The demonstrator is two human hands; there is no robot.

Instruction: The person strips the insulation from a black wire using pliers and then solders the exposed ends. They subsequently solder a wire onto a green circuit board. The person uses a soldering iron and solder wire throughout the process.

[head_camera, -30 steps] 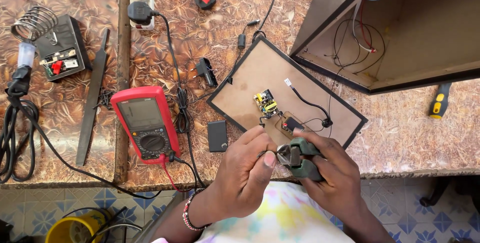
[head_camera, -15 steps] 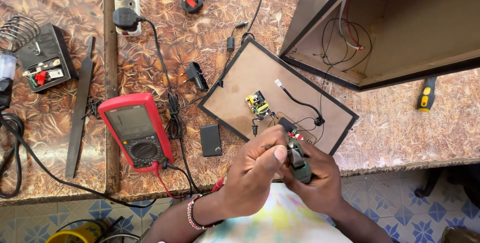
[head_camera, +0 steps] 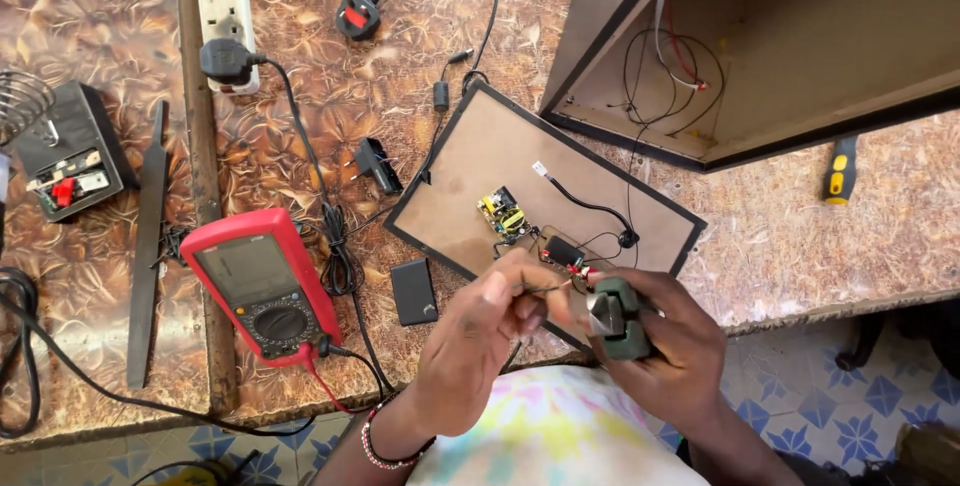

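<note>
Gripping green cutters [head_camera: 618,320], right hand [head_camera: 665,346] clamped shut | left hand [head_camera: 475,346] pinched thin wire [head_camera: 545,289] at the cutter's tip | above bench [head_camera: 820,246] edge

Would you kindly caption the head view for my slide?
Left hand pinches a thin wire; right hand grips green cutters beside a red multimeter.
</note>
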